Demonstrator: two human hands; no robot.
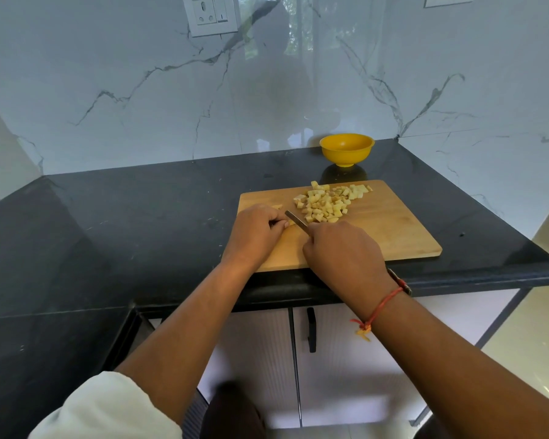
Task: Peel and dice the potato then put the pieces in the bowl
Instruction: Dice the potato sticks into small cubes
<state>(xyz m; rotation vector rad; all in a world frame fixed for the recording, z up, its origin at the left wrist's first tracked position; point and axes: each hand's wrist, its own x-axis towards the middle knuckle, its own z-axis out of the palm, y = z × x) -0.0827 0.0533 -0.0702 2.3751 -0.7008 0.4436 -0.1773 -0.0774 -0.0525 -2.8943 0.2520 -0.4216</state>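
Left hand (255,231): we log it on the near-left part of the cutting board, knuckles up, fingers curled down and pinching a small potato remnant (290,222) at the fingertips; most of that piece is hidden by the fingers.
Right hand (343,251): closed in a fist round the handle of a knife (297,220). The handle is hidden inside the grip.
Knife blade: we see a narrow dark strip reaching up and to the left from the right fist. It lies just beside the left fingertips and against the remnant.
Diced potato (327,201): a loose heap of pale yellow cubes on the far middle of the board, trailing toward its far right corner, apart from both hands.
Stray piece (278,206): one small yellow bit on the board just beyond the left hand.
Cutting board (377,229): wooden, rectangular, flat on the counter, its near edge close to the counter's front edge.
Bowl (346,150): yellow, upright, near the board's far edge but not touching it, against the wall. We see no potato inside it.
Countertop (140,217): black polished stone, turning a corner at our left.
Wrist thread (384,304): red cord tied on the right wrist.
Sleeve (108,407): white, pushed up the left forearm.
Wall (140,90): glossy white marble with grey veins, with a switch socket (211,14) at the top.
Cabinet handle (311,329): black, vertical, on a white door under the counter.
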